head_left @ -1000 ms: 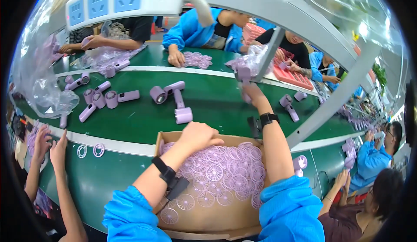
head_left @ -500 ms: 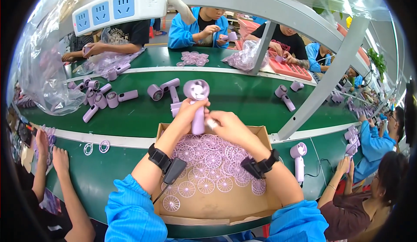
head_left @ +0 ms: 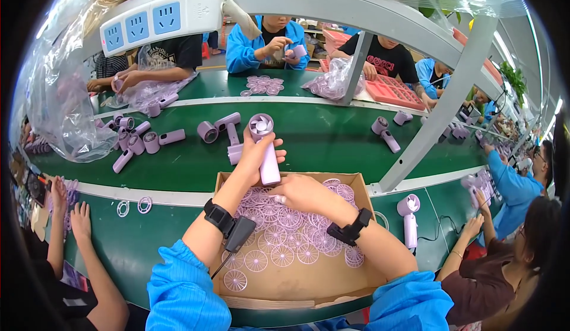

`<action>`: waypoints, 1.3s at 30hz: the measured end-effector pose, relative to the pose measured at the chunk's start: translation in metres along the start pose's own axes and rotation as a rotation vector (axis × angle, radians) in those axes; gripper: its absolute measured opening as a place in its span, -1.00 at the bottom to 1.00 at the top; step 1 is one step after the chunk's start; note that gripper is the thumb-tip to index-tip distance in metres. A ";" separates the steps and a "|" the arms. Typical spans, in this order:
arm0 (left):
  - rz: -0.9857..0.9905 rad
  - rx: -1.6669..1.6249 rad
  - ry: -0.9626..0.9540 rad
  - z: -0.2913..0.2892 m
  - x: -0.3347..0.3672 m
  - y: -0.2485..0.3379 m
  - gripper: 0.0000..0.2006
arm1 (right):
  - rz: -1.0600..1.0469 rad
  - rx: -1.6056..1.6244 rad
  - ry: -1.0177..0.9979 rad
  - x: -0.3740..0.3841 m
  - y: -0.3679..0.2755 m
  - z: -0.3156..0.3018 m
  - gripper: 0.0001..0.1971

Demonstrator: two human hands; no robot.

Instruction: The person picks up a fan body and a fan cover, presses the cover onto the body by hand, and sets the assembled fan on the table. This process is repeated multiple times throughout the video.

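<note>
My left hand (head_left: 254,155) is closed round a lilac handheld fan (head_left: 270,169), held upright above the far edge of the cardboard box. The round head of the fan faces me, and its white blades show with no grille over them. My right hand (head_left: 303,193) reaches over the box, its fingers bent together just below the fan's handle. A small whitish thing shows at those fingertips, too unclear to name. Many thin round lilac fan grilles (head_left: 282,255) lie heaped in the cardboard box (head_left: 285,282), right beneath my right hand.
Lilac fans (head_left: 151,142) lie on the green conveyor belt (head_left: 332,147). Another fan (head_left: 409,227) stands right of the box. Two rings (head_left: 144,205) lie to its left. A slanted metal post (head_left: 436,105) rises at right, below a power strip frame. Co-workers' hands work on every side.
My right hand has dropped from beside the fan's handle to the heap of grilles. The fan in my left hand has shifted slightly left and down, and more of its handle shows.
</note>
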State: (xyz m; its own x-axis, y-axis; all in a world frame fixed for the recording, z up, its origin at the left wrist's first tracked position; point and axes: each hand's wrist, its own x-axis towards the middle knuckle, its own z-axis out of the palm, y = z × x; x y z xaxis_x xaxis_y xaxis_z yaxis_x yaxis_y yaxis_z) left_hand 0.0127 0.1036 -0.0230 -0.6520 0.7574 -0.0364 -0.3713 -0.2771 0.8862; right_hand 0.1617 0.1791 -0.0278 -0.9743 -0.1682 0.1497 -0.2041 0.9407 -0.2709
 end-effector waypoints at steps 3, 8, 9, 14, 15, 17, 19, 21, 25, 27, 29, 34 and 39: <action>0.015 -0.012 0.006 0.002 -0.001 0.002 -0.36 | 0.060 0.131 -0.021 0.000 0.002 -0.025 -0.78; 0.120 -0.062 -0.095 0.005 0.000 -0.003 -0.22 | 0.460 1.098 0.109 -0.005 0.022 -0.054 -0.82; 0.121 -0.067 -0.092 0.006 -0.002 -0.006 -0.22 | 0.461 1.095 0.103 -0.004 0.023 -0.051 -0.82; 0.439 0.072 -0.164 0.025 -0.023 0.006 -0.08 | 0.291 1.423 0.670 0.001 0.032 -0.038 -0.83; 0.491 0.093 -0.168 0.024 -0.024 0.009 -0.05 | 0.246 1.424 0.677 0.002 0.031 -0.041 -0.82; 0.541 0.119 -0.157 0.024 -0.025 0.009 -0.02 | 0.198 1.434 0.671 0.003 0.032 -0.042 -0.81; 0.569 0.115 -0.174 0.026 -0.026 0.006 -0.02 | 0.190 1.460 0.683 0.000 0.030 -0.041 -0.82; 0.579 0.116 -0.177 0.024 -0.024 0.004 -0.02 | 0.188 1.479 0.685 0.001 0.031 -0.040 -0.83; 0.693 0.322 -0.126 0.022 -0.021 0.000 -0.02 | 0.152 1.473 0.668 0.002 0.030 -0.040 -0.84; 0.717 0.322 -0.109 0.021 -0.021 -0.002 -0.02 | 0.199 1.380 0.653 0.004 0.026 -0.040 -0.85; 0.731 0.319 -0.104 0.022 -0.019 -0.002 -0.02 | 0.222 1.328 0.648 0.004 0.025 -0.040 -0.86; 0.769 0.320 -0.073 0.021 -0.018 -0.002 -0.03 | 0.148 1.576 0.589 0.001 0.026 -0.039 -0.77; 0.561 0.149 -0.175 0.024 -0.030 0.015 -0.05 | 0.124 1.780 0.335 -0.009 0.043 -0.044 -0.64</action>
State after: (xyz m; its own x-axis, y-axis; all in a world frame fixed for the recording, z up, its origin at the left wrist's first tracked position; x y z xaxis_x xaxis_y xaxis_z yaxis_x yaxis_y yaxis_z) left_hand 0.0424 0.0904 0.0026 -0.5981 0.6092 0.5207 0.1023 -0.5863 0.8036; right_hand 0.1661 0.2341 0.0009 -0.9776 0.1420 0.1551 -0.2061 -0.4997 -0.8413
